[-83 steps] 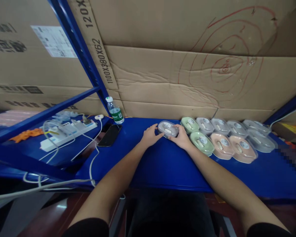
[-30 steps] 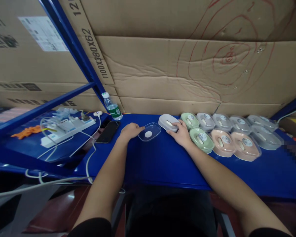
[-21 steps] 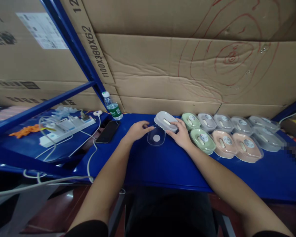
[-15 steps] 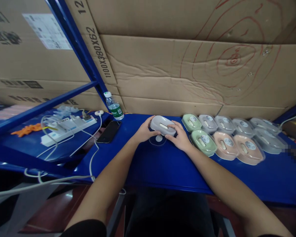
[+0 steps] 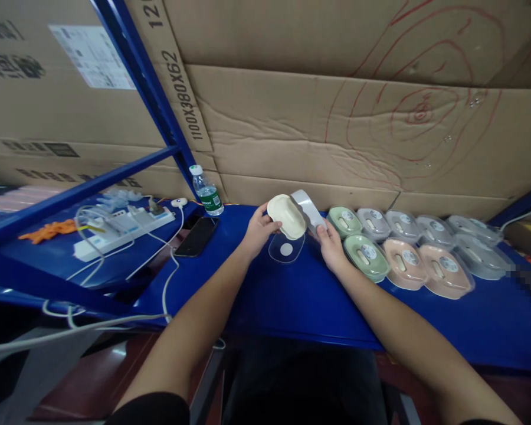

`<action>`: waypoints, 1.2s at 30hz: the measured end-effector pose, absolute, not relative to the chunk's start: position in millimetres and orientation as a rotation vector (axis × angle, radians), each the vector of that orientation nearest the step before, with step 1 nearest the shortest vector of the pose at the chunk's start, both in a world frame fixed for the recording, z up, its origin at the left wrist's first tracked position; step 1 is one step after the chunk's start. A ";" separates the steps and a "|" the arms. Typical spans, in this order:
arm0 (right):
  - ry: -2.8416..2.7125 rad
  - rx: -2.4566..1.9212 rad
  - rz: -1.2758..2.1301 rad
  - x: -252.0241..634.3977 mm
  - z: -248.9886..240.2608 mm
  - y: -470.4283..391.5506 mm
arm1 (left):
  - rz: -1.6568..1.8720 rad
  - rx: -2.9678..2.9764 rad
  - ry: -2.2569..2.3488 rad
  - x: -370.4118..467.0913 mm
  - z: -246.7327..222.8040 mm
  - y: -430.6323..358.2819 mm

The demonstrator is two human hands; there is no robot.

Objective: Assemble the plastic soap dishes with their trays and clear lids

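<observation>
My left hand (image 5: 259,229) is closed on the edge of a cream, rounded tray (image 5: 287,216), tilted above the blue table. In my right hand (image 5: 330,242) a grey, box-like cover (image 5: 308,209) is gripped by its lower end and held tilted beside the tray. Under the tray, a clear rounded lid (image 5: 286,250) with a white round label lies flat on the table. A green lidded box (image 5: 366,257) is close to the right of my right hand.
Several lidded boxes in green, grey and pink (image 5: 446,270) stand in two rows at the right. A water bottle (image 5: 209,195), a black phone (image 5: 196,236), and a power strip (image 5: 124,232) with cables are at the left. Cardboard (image 5: 265,130) rises behind the table.
The grey cover and the cream tray were together in both hands; now they are apart, the cover lifted and tilted in my right hand. More of the clear lid shows.
</observation>
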State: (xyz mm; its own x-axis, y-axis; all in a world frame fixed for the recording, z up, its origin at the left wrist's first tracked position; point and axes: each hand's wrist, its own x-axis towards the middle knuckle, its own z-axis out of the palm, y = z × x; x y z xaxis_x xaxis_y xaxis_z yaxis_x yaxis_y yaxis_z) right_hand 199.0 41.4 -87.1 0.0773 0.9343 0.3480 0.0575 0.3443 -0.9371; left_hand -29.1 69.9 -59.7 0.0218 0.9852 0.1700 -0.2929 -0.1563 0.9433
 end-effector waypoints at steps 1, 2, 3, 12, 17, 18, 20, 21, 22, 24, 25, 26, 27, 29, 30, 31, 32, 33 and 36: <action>-1.272 -0.995 0.876 199.1 -86.6 41.0 | 1.457 1.063 0.888 -32.2 -57.5 71.6; -1.219 -0.977 0.886 199.5 -85.9 40.4 | 1.505 0.996 0.903 -36.5 -55.0 73.5; -1.169 -0.966 0.896 200.0 -85.0 39.6 | 1.559 0.925 0.920 -41.7 -52.5 75.7; -0.971 -1.074 0.970 202.6 -74.8 34.9 | 1.682 0.679 1.219 -70.5 -57.8 92.2; -1.007 -1.113 0.928 202.9 -78.0 36.0 | 1.639 0.720 1.386 -67.4 -71.5 99.1; -1.023 -1.104 0.917 203.4 -79.1 36.4 | 1.636 0.720 1.419 -68.4 -72.9 100.6; -1.040 -1.102 0.895 204.5 -81.0 36.9 | 1.640 0.721 1.465 -71.9 -73.7 103.3; -1.051 -1.108 0.882 205.2 -81.6 37.0 | 1.649 0.726 1.480 -74.0 -73.4 104.3; -1.070 -1.116 0.866 206.0 -81.8 37.0 | 1.662 0.736 1.496 -76.0 -72.6 104.8; -1.125 -1.133 0.819 207.8 -81.6 36.7 | 1.704 0.770 1.521 -79.2 -70.1 105.0; -1.159 -1.141 0.783 208.7 -81.3 36.4 | 1.725 0.793 1.529 -80.2 -68.7 104.7; -1.195 -1.152 0.738 209.7 -80.9 36.0 | 1.742 0.817 1.536 -80.7 -67.2 104.2; -1.233 -1.169 0.683 210.7 -80.5 35.5 | 1.757 0.839 1.541 -80.8 -65.8 103.8; -1.313 -1.218 0.565 212.2 -79.6 34.5 | 1.780 0.873 1.548 -80.1 -63.3 103.0; -1.354 -1.245 0.510 212.8 -79.2 34.0 | 1.789 0.886 1.549 -79.3 -62.2 102.6; -1.388 -1.272 0.464 213.2 -78.9 33.7 | 1.796 0.890 1.540 -78.2 -61.1 102.1; -1.412 -1.296 0.429 213.4 -78.7 33.4 | 1.795 0.887 1.514 -76.8 -60.0 101.3; -1.429 -1.316 0.404 213.6 -78.6 33.4 | 1.783 0.876 1.468 -75.1 -58.7 100.2; -1.459 -1.339 0.372 214.2 -79.5 34.1 | 1.678 0.820 1.252 -67.1 -54.0 93.1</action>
